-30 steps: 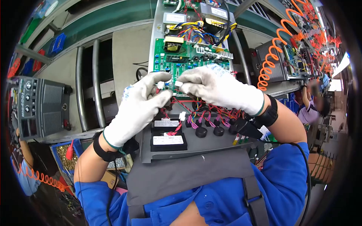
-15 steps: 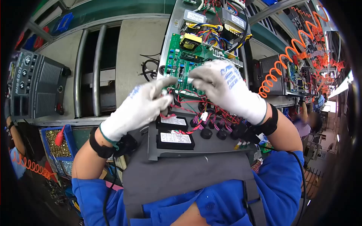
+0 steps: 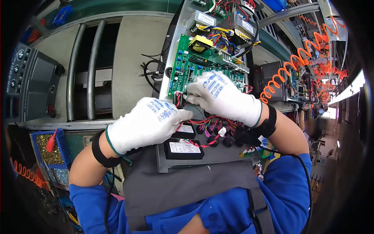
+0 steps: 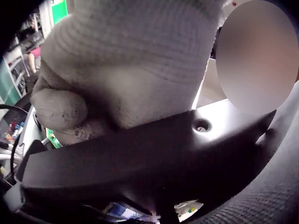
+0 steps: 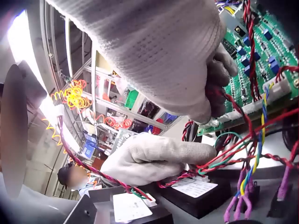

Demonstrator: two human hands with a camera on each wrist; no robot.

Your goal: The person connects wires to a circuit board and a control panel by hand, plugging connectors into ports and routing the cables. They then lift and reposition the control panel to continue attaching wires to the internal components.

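Green circuit board [image 3: 194, 64], crowded lower edge at the fingertips — right hand [image 3: 220, 97] fingers pinch red wires [image 3: 178, 100], left hand [image 3: 148, 124] curled just below, hold unclear.

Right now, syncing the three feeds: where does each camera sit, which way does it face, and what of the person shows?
Head: worn on the head, facing forward and down at the green board and grey panel; left hand, right hand and blue sleeves show.
Left wrist: below the left hand, facing along its gloved palm; palm and the panel's dark edge fill it.
Right wrist: below the right hand, facing the board; its fingers curl on red wires.
Shared: head and right wrist both show the board and both hands.
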